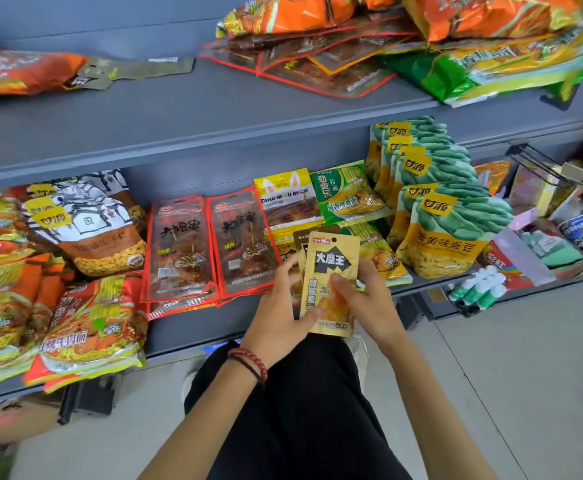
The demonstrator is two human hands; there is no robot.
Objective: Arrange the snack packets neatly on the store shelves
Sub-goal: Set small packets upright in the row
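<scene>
1. Head view: both hands hold a small stack of gold snack packets in front of the lower shelf; left hand cups the edge, right hand pinches the front
2. Best squared up before placing, I judge
3. Red skewer packets and green bean bags crowd the likely gap

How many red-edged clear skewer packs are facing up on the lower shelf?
2 fronts show: left pack and right pack, side by side left of the hands. More seem stacked beneath, so the true count may be higher.
</scene>
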